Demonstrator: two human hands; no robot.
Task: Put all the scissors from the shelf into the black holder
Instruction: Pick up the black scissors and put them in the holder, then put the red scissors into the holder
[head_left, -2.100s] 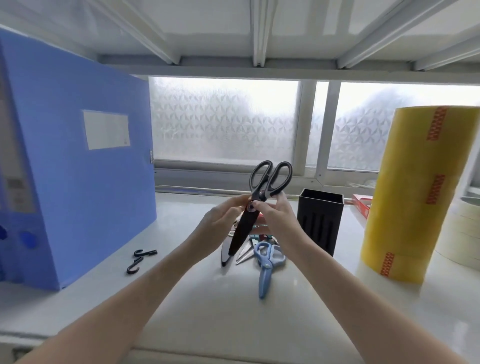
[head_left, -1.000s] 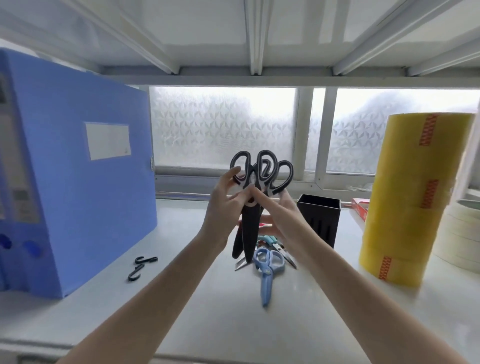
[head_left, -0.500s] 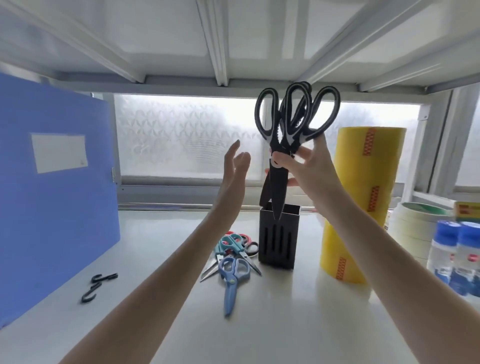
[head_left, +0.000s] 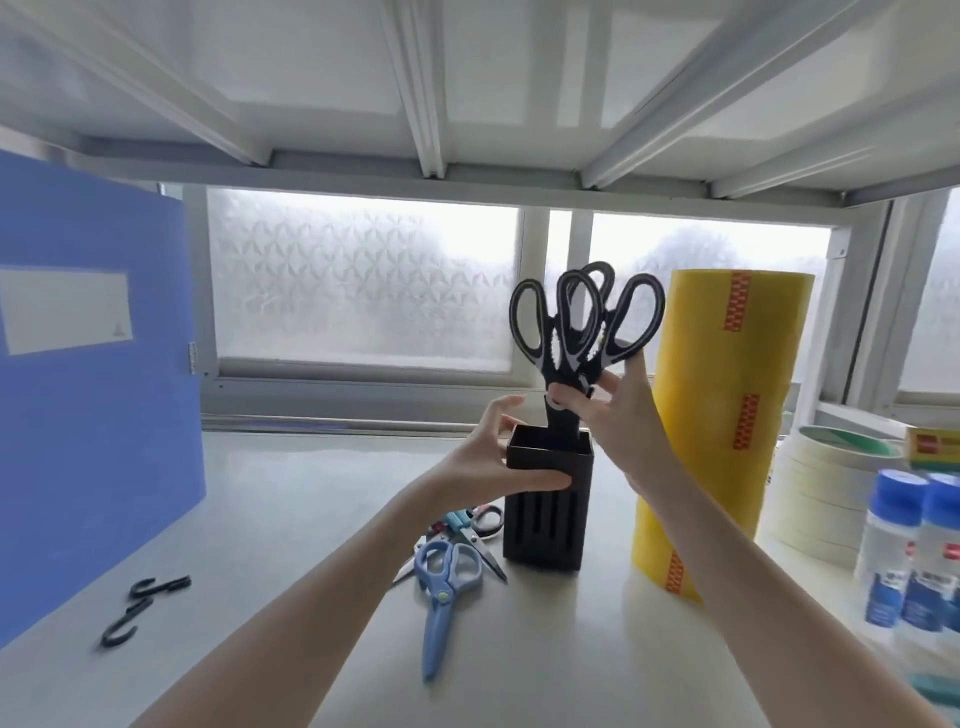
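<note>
Your right hand (head_left: 618, 421) pinches two pairs of black scissors (head_left: 582, 332) just below their handles, thumb and fingers clamped together on them. The blades point straight down and their tips are already inside the open top of the black holder (head_left: 545, 525), while the four handle loops fan out above your fingers. Your left hand (head_left: 493, 457) is wrapped around the holder's upper part, thumb across its front face and fingers curled toward the rim at the back, gripping it firmly.

The holder stands upright on the white shelf (head_left: 311, 519), just beside the tall yellow roll of tape (head_left: 727, 415) on its right.

More scissors lie flat on the shelf just left of and in front of the holder: a blue pair (head_left: 441, 587) with its blades pointing toward you, and behind it a small heap with teal and dark handles (head_left: 472, 519) (how many pairs are in that heap is hard to tell, since your left forearm covers part of it).

A blue file box (head_left: 93, 389) stands at the far left, with two black hooks (head_left: 140, 603) lying on the shelf in front of it. Stacked pale tape rolls (head_left: 821, 493) and blue-capped bottles (head_left: 914, 545) sit at the right edge.
</note>
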